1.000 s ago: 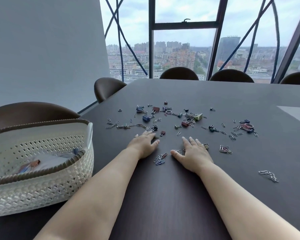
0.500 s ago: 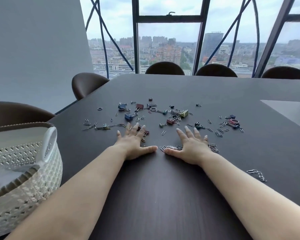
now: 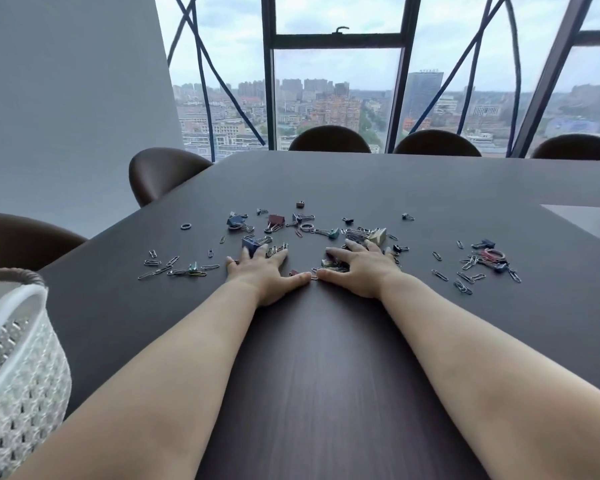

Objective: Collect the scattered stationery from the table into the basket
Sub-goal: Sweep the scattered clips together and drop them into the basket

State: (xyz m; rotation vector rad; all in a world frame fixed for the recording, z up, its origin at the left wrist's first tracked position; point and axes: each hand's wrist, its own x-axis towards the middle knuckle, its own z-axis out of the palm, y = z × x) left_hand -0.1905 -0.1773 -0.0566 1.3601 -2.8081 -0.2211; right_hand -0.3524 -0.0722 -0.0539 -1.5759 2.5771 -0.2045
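Grip of left hand (image 3: 267,273): spread flat, palm down on the dark surface (image 3: 326,375), holding nothing. Grip of right hand (image 3: 361,271): also open and empty, fingers slightly arched over a heap of clips (image 3: 331,265) lying between its thumb and forefinger. Blue binder clip (image 3: 252,243): just beyond the left fingertips. Row of paper clips (image 3: 177,270): left of the left hand. White basket (image 3: 21,375): well apart, left of the left forearm, nearer the person.
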